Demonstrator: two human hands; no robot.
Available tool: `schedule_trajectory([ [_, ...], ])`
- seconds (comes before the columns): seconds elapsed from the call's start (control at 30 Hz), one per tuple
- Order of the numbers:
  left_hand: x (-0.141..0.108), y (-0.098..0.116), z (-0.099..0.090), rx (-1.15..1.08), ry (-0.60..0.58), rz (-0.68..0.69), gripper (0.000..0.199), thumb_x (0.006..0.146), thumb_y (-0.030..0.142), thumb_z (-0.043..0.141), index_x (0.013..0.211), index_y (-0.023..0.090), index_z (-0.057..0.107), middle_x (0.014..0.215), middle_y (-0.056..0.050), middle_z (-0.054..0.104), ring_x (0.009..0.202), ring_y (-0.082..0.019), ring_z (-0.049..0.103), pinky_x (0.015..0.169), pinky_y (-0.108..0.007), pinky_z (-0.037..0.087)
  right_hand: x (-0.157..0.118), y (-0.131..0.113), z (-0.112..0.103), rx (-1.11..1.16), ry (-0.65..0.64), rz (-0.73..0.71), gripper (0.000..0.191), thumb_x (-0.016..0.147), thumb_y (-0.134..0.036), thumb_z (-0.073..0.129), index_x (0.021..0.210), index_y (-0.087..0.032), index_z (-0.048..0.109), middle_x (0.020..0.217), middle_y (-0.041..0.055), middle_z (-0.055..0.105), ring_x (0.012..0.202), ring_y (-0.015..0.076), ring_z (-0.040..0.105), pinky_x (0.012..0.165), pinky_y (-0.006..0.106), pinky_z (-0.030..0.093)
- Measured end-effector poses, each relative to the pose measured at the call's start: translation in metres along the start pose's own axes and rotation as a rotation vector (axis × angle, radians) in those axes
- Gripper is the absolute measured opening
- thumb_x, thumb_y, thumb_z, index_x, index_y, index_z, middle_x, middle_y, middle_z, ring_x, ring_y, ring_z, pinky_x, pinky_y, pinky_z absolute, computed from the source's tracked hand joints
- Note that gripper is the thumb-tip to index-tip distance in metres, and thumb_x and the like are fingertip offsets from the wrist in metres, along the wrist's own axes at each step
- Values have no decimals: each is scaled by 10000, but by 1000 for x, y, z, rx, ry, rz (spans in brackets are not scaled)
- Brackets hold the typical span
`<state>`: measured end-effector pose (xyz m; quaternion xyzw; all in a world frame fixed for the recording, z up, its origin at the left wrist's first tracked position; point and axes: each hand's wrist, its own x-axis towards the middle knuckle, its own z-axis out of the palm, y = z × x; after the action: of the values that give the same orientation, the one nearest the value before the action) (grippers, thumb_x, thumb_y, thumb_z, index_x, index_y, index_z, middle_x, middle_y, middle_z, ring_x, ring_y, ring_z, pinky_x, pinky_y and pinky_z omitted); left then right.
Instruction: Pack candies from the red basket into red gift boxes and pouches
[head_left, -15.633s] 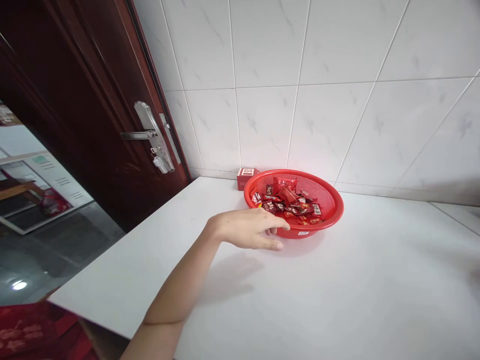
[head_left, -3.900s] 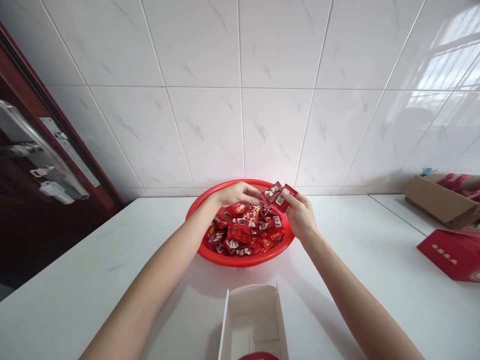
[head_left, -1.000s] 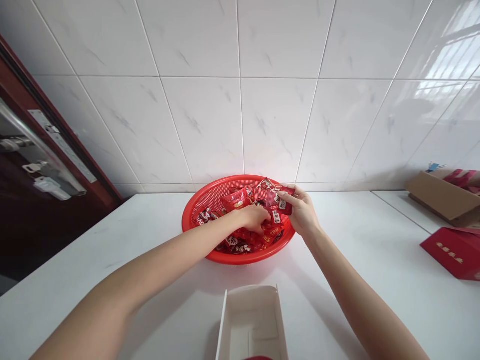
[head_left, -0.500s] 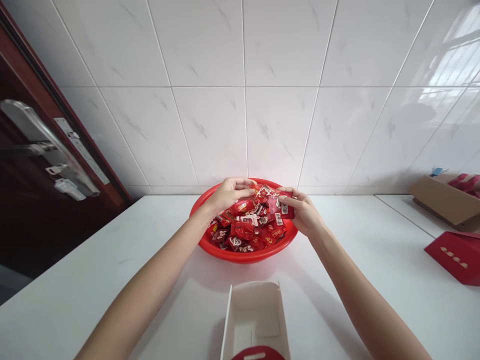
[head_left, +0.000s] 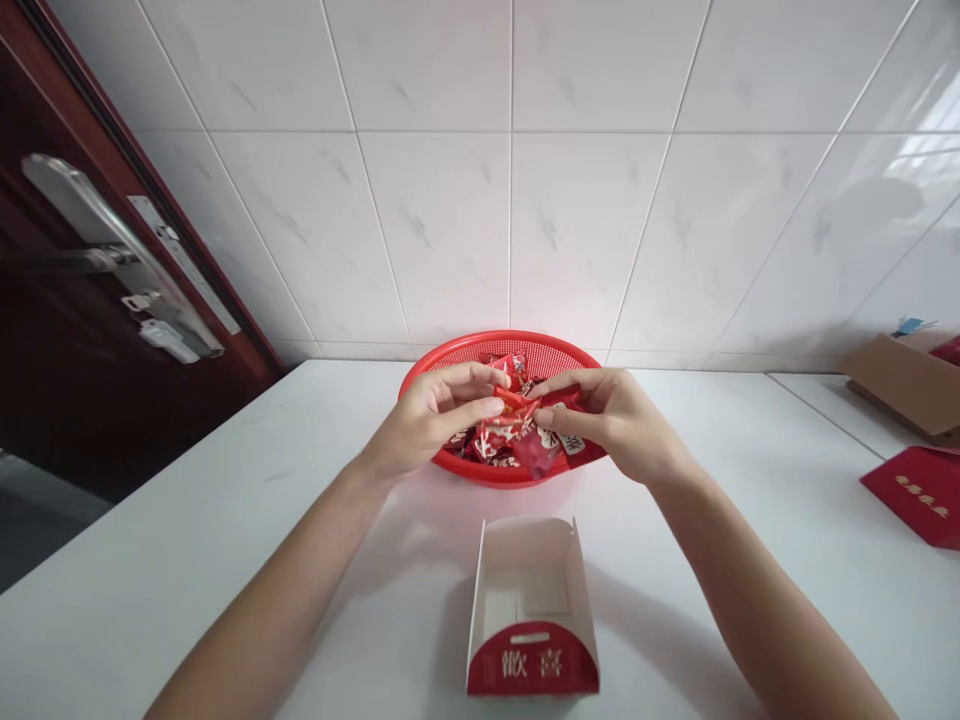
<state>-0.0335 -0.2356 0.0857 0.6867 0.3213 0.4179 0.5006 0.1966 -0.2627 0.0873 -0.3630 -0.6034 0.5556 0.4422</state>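
Observation:
My left hand (head_left: 431, 418) pinches a red wrapped candy (head_left: 512, 412) above the near part of a red plastic basket (head_left: 450, 350). Several red-wrapped candies, among them a dark red packet with a white label (head_left: 574, 442), are gripped by my right hand (head_left: 619, 420). Both hands meet at the candies, fingertips almost together. More wrapped candies (head_left: 512, 365) lie in the basket, partly hidden behind my hands. Closer to me stands an open paper box (head_left: 534, 590), white inside, with a red rounded end flap bearing characters. Neither hand touches the box.
On the right, a folded red box (head_left: 919, 497) lies on the white table (head_left: 360, 620), with a brown cardboard box (head_left: 900, 380) behind it. A tiled wall (head_left: 442, 240) rises behind the basket. To the left is a dark red door (head_left: 67, 330) with a metal handle and hanging keys.
Both hands have drawn closer together and nearer to me, bringing the candies toward the basket's near rim. The view has tilted down, showing more of the paper box.

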Motion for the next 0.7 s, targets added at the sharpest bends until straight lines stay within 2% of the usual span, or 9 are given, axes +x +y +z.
schedule_trajectory([
  [0.07, -13, 17, -11, 58, -236, -12, 380, 831, 450, 796, 1096, 185, 734, 1041, -104, 772, 959, -269, 739, 833, -351, 599, -20, -18, 9, -173, -85, -43, 116, 821, -238, 762, 918, -173, 760, 607, -36, 631, 497, 93, 542, 459, 217, 428],
  [0.1, -19, 25, -16, 74, -354, -20, 444, 833, 478, 791, 1172, 199, 720, 1071, -113, 771, 964, -280, 738, 839, -365, 599, -29, -26, 13, -245, -154, -65, 69, 839, -190, 729, 899, -178, 760, 629, -30, 645, 515, 94, 546, 474, 218, 429],
  [0.17, -28, 39, -23, 140, -492, -22, 463, 875, 518, 737, 1224, 214, 710, 1133, -124, 758, 971, -286, 731, 845, -370, 595, -47, -38, 20, -380, -264, -112, 107, 857, -111, 674, 871, -186, 749, 713, -11, 697, 611, 109, 601, 558, 224, 466],
  [0.23, -34, 47, -22, 304, -510, -12, 333, 973, 479, 615, 1144, 224, 744, 1206, -107, 728, 1063, -275, 695, 917, -352, 563, -59, -42, 24, -552, -343, -145, 175, 882, -65, 605, 853, -190, 724, 741, -8, 705, 632, 104, 592, 585, 223, 450],
  [0.3, -39, 48, -13, 498, -501, 1, 303, 1034, 410, 511, 1062, 238, 759, 1231, -76, 697, 1121, -248, 656, 964, -321, 525, -66, -38, 26, -778, -329, -167, 221, 892, -46, 551, 786, -189, 682, 722, -3, 677, 604, 99, 536, 555, 231, 386],
  [0.43, -52, 42, 14, 754, -545, -44, 319, 1047, 395, 461, 1025, 259, 748, 1151, -53, 670, 1000, -213, 663, 891, -302, 526, -68, -24, 25, -1151, -276, -152, 217, 825, -16, 555, 692, -186, 586, 706, 8, 629, 595, 112, 452, 551, 269, 281],
  [0.57, -68, 39, 35, 867, -477, -112, 306, 1020, 450, 493, 994, 246, 719, 1060, -57, 662, 862, -209, 658, 767, -302, 524, -67, -13, 25, -1319, -362, -157, 216, 749, 15, 540, 667, -185, 532, 672, -7, 577, 573, 110, 378, 566, 293, 221],
  [0.63, -74, 40, 40, 902, -460, -152, 276, 1008, 413, 500, 952, 241, 708, 1016, -55, 663, 814, -204, 651, 724, -296, 511, -67, -9, 28, -1351, -389, -179, 223, 695, 24, 526, 629, -185, 483, 615, -26, 523, 537, 105, 304, 558, 302, 187],
  [0.7, -78, 42, 43, 917, -500, -187, 232, 986, 339, 509, 901, 242, 701, 976, -46, 667, 770, -192, 647, 687, -283, 495, -65, -6, 33, -1361, -412, -192, 231, 650, 24, 520, 595, -185, 437, 568, -37, 472, 513, 103, 243, 547, 308, 165],
])
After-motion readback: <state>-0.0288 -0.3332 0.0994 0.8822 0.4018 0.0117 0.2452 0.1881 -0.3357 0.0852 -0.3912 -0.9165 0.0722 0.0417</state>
